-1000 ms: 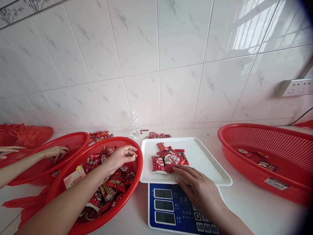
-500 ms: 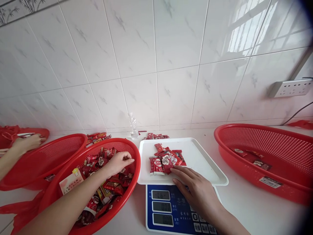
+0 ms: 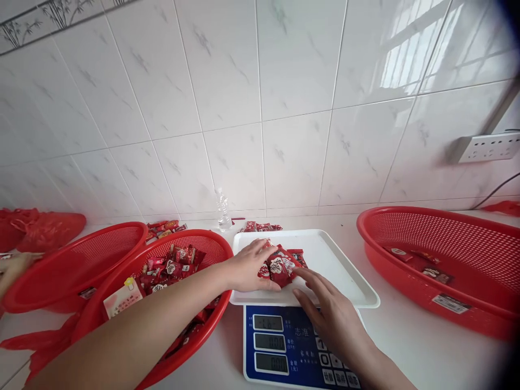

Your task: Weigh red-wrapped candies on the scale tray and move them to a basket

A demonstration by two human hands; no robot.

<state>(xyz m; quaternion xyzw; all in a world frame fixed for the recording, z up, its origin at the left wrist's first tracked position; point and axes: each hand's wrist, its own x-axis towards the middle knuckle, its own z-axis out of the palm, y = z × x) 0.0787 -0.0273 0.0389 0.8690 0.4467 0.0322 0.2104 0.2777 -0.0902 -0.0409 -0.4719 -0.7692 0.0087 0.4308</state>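
Note:
Small red snack packets (image 3: 278,271) lie in a pile on the white tray (image 3: 345,271) of a blue digital scale (image 3: 298,331). My left hand (image 3: 249,268) reaches over the tray's left side, its fingers stretched out and touching the near-left packets. On the opposite side, my right hand (image 3: 327,306) has its fingers apart, with the tips at the pile's right edge. The heel of that hand hangs over the scale's keypad. Left of the scale, a red basket (image 3: 219,241) holds many similar packets and a paper card (image 3: 123,298); my left forearm partly covers it.
A second red basket (image 3: 410,216) on the right holds a few packets. Another red basket (image 3: 77,246) stands far left, beside red plastic bags (image 3: 52,230) and a co-worker's hand (image 3: 16,268). A clear bottle (image 3: 223,210) and more packets (image 3: 260,227) sit near the tiled wall.
My left hand has moved right, from above the basket of packets to the pile on the tray. My right hand has shifted slightly. The co-worker's hand has drawn back toward the left edge.

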